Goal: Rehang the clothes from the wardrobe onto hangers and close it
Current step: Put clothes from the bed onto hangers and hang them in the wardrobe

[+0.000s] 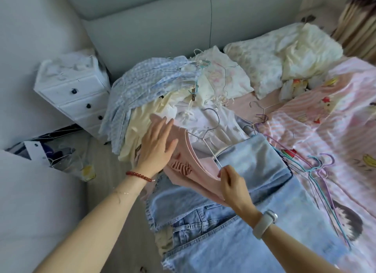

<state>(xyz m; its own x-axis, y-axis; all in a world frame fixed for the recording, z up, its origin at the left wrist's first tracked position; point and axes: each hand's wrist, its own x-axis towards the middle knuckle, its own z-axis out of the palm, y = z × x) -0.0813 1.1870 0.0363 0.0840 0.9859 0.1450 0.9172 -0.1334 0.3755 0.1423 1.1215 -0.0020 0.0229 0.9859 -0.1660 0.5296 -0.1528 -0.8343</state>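
Pressing flat-fingered, left hand (157, 148) rests on pink top (195, 162) on the bed's clothes pile | right hand (234, 185) pinches white wire hanger (205, 138) at the top's edge | spare hangers (317, 166) lie right on pink bedspread (345, 114).

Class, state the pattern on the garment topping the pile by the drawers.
Blue-and-white gingham check garment, seen in the head view.

- No legible text, brand, number or sign anywhere in view.
- Pink bedsheet (335, 114) carries cartoon prints only, no words.
- Pink garment (195, 162) beside it shows a striped motif, no lettering.
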